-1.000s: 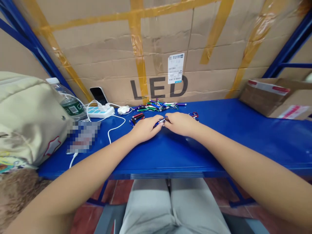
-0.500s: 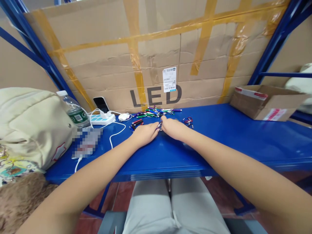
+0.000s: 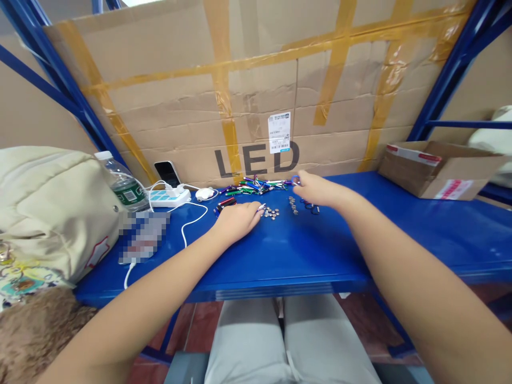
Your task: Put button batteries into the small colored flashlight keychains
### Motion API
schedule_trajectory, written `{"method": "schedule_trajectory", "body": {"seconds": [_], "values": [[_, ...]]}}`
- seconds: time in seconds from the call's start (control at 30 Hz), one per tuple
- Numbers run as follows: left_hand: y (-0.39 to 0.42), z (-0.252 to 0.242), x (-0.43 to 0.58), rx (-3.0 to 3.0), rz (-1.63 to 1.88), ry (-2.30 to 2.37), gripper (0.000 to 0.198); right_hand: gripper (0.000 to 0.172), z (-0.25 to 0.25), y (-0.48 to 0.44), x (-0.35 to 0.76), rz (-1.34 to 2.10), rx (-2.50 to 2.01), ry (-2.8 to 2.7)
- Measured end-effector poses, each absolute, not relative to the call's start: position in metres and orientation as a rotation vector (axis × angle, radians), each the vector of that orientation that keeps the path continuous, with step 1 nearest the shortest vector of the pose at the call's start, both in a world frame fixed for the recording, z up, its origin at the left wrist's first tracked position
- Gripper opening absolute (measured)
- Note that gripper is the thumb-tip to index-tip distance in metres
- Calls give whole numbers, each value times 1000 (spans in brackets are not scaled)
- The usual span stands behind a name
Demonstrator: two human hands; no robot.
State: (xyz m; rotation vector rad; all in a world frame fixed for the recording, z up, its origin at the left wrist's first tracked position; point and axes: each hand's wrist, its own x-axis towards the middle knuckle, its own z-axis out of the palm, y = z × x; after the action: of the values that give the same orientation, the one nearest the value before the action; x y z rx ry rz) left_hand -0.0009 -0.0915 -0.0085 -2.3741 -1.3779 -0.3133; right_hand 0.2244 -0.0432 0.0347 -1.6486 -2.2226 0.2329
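The left hand is curled with its thumb and finger pinching a small shiny tube, and only the tip of it pokes out. The right hand has its thumb and finger pressed on a blue clip, a smooth, bent loop that is a bit blurry. Just right of the left grip lie small round discs, flat and silvery like little coins. Below the right grip is a row of tiny metal bits, and next to them sit some dark loops, thin and curvy. Past the left knuckles there are short, round red and black tubes, smooth and glossy. Farther back, between the two grips and a bit beyond, is a messy heap of thin shiny sticks in green, blue, purple and silver. Everything here rests on a slick blue table. Behind the heap stands a big, wrinkly cardboard sheet with shiny brown tape on it.
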Motion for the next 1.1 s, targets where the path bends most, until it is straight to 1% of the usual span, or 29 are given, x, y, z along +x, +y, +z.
{"method": "schedule_trajectory", "body": {"seconds": [0.07,0.13,0.23,0.3,0.37,0.43,0.5,0.57,0.63,0.77,0.83,0.97,1.1], "values": [[-91,-7,-5,-2370,-306,-1398,35,20,38,-40,247,300,-1874,-2380],[-90,-6,-6,-2374,-289,-1409,34,23,38,-39,263,476,-2096,-2435],[-90,-6,-6,-2371,-275,-1425,34,24,36,-36,272,550,-2239,-2437],[-91,-6,-5,-2368,-276,-1433,33,28,34,-31,273,524,-2213,-2455],[-91,-6,-5,-2366,-275,-1445,33,32,31,-24,272,414,-2114,-2426],[-90,-6,-4,-2372,-283,-1458,32,31,28,-18,268,255,-1972,-2337],[-89,-7,-5,-2397,-318,-1445,31,27,23,-17,257,204,-1801,-2288],[-88,-9,-6,-2430,-372,-1399,30,30,20,-24,240,303,-1561,-2325],[-87,-10,-8,-2442,-411,-1341,28,33,17,-34,220,510,-1296,-2384],[-85,-10,-14,-2378,-415,-1221,25,44,13,-51,187,844,-1083,-2346],[-84,-9,-16,-2323,-427,-1159,25,42,11,-53,180,974,-1081,-2263],[-84,-8,-16,-2233,-434,-1029,30,33,8,-53,180,1294,-1098,-2109],[-85,-8,-14,-2231,-427,-987,35,31,7,-53,183,1612,-985,-1982]]}}
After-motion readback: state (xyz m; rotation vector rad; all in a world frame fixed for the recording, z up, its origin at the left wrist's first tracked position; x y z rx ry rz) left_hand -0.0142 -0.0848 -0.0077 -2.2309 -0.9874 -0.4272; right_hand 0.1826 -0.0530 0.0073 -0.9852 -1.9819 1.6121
